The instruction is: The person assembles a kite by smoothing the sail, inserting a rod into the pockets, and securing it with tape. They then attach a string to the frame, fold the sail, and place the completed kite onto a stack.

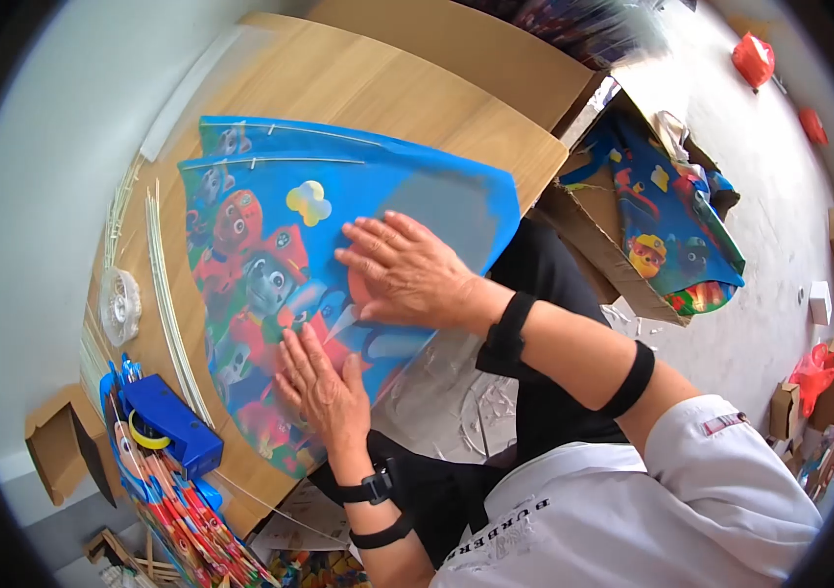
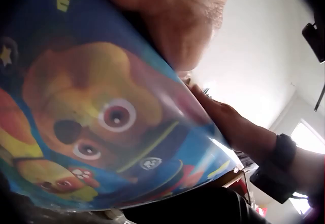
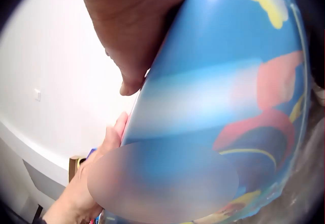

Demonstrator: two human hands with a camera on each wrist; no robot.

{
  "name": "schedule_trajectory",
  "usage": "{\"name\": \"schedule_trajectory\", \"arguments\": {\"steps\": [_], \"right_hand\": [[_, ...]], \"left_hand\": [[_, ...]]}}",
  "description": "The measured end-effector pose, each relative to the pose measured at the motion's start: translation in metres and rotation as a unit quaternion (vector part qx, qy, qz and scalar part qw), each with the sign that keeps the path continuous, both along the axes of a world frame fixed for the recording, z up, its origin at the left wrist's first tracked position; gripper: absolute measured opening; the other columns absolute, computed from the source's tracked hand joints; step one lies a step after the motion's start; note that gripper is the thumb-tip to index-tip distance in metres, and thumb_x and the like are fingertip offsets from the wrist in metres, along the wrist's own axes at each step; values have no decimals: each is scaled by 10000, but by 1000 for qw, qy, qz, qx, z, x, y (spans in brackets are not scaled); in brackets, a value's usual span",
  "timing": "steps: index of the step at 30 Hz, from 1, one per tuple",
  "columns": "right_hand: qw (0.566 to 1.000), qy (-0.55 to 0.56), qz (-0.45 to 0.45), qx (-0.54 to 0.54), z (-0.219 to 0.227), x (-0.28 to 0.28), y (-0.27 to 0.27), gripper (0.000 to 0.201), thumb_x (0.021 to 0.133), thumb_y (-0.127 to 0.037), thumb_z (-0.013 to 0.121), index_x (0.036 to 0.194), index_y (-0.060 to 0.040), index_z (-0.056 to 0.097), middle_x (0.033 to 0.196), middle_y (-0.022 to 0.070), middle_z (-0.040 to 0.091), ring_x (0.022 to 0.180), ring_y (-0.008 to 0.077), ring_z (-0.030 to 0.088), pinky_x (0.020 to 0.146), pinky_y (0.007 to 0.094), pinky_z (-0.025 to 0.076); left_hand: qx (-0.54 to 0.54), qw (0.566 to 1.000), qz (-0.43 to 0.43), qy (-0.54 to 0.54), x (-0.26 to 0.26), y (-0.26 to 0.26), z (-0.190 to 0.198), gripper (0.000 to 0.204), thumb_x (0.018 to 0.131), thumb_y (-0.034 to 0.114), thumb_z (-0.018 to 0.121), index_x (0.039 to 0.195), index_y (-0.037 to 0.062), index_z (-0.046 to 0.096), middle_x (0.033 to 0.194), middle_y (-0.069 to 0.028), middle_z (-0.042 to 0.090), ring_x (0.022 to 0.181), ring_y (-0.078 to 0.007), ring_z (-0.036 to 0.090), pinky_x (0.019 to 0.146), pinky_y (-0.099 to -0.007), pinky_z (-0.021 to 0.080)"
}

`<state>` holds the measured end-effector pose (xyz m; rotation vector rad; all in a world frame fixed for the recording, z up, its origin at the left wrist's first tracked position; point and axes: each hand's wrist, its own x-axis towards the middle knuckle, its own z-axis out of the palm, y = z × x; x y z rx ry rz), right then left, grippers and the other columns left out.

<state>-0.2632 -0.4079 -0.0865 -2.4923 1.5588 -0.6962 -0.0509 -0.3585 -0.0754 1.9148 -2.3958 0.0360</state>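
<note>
Several fan-shaped blue plastic sheets [image 1: 358,186] printed with cartoon dogs lie overlapped on the table, like kite sails. Thin white rods [image 1: 270,160] run along their far edges. My left hand [image 1: 324,392] rests on the near left part of the print, fingers extended. Farther up, my right hand [image 1: 412,269] lies flat on the middle of the top sheet. Neither hand grips anything. In the left wrist view the curved sheet [image 2: 76,97] fills the left side below the left hand [image 2: 175,21]. The right wrist view shows the glossy sheet [image 3: 203,97] beside the right hand [image 3: 137,31].
On the wooden table [image 1: 417,73] are bundles of thin white sticks [image 1: 170,304], a roll of clear tape [image 1: 120,307] and a blue tape dispenser [image 1: 172,423]. More printed sheets [image 1: 191,529] stack at the near left. An open cardboard box [image 1: 593,230] holding printed sheets stands right.
</note>
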Motion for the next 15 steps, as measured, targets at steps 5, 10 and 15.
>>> {"name": "schedule_trajectory", "arguments": {"steps": [5, 10, 15], "right_hand": [[994, 41, -99, -9, -2, -66, -17, 714, 808, -517, 557, 1382, -132, 375, 1446, 144, 323, 1354, 292, 267, 1121, 432, 164], [985, 98, -143, 18, -3, -95, -23, 717, 866, -553, 452, 1424, -132, 290, 1475, 123, 267, 1369, 280, 229, 1136, 408, 138], [978, 137, -155, 19, -2, -94, -23, 716, 894, -584, 371, 1433, -125, 264, 1485, 96, 249, 1378, 255, 205, 1147, 394, 117]], "left_hand": [[-10, 1000, 15, 7, 39, -10, -8, 685, 924, 588, 263, 1455, 156, 236, 1501, -135, 211, 1381, -321, 201, 1076, -559, 144], [-25, 998, 59, -12, 83, -10, -16, 664, 934, 563, 267, 1456, 153, 234, 1500, -140, 215, 1382, -310, 204, 1080, -547, 146], [-38, 993, 113, -19, 122, -8, -19, 628, 948, 508, 280, 1452, 136, 238, 1496, -146, 221, 1376, -317, 211, 1080, -526, 171]]}}
